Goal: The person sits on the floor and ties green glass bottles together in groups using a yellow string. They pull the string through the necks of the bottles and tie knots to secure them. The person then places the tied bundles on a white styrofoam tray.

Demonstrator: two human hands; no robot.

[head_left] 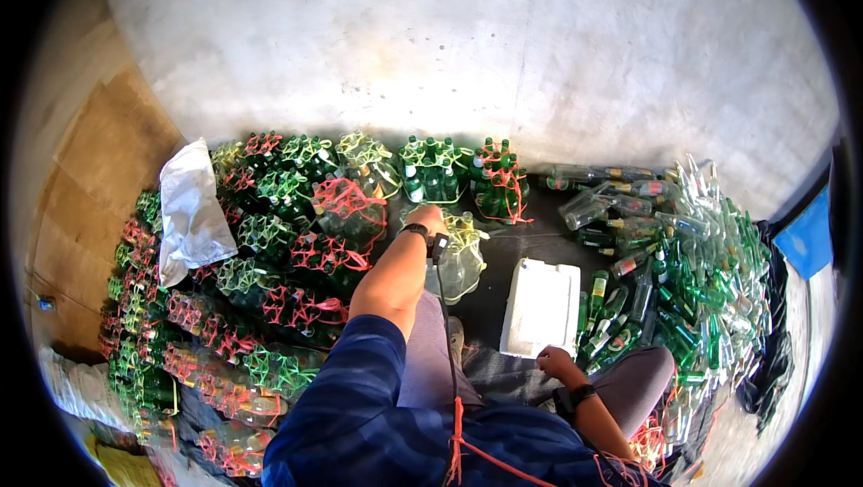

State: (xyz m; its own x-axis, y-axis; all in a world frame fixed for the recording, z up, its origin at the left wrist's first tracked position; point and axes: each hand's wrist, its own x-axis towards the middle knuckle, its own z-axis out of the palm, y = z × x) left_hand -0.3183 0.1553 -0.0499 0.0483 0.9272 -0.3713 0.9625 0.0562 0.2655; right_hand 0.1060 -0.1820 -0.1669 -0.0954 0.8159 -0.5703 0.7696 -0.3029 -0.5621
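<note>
My left hand [426,217] is closed at the far left edge of a bundle of clear bottles [460,264] bound at the necks with yellow-green twine. Its fingertips are partly hidden, but they appear to grip the bundle. My right hand [555,362] is held low with its fingers curled, beside the near right corner of a white foam box [541,307]. Whether anything is in those fingers cannot be made out. Just beyond the left hand stand tied green bottles [434,172], and to their right is a green bundle with red twine [500,183].
Rows of bottle bundles [270,244] in red, green and yellow twine fill the left side, with a white sack [195,213] lying over some. Loose bottles [692,280] are heaped on the right. A pale wall [467,46] closes off the back; dark sheeting [512,253] covers the floor.
</note>
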